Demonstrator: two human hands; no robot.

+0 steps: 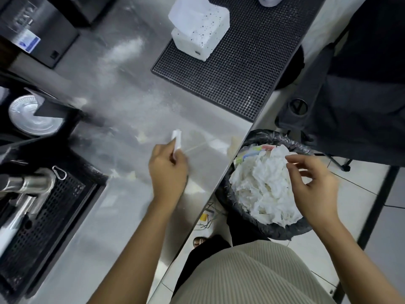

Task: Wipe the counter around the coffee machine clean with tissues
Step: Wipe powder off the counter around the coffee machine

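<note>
My left hand [167, 170] is over the steel counter [122, 102] and pinches a small folded white tissue [176, 140] that sticks up from its fingers. Pale smears and crumbs lie on the counter ahead of it. My right hand [311, 181] hovers over a black-lined waste bin [243, 218] heaped with crumpled white tissues [260, 185]; its fingers are loosely curled and hold nothing. A white speckled tissue box [202, 34] with a sheet sticking out stands on a black rubber mat [236, 69] at the back. The coffee machine's drip tray [43, 216] and metal spouts are at the left.
A black appliance [37, 31] stands at the back left, and a clear plastic lid [32, 116] lies left of the counter. The counter's edge runs diagonally beside the bin. A dark chair [350, 88] stands on the tiled floor at the right.
</note>
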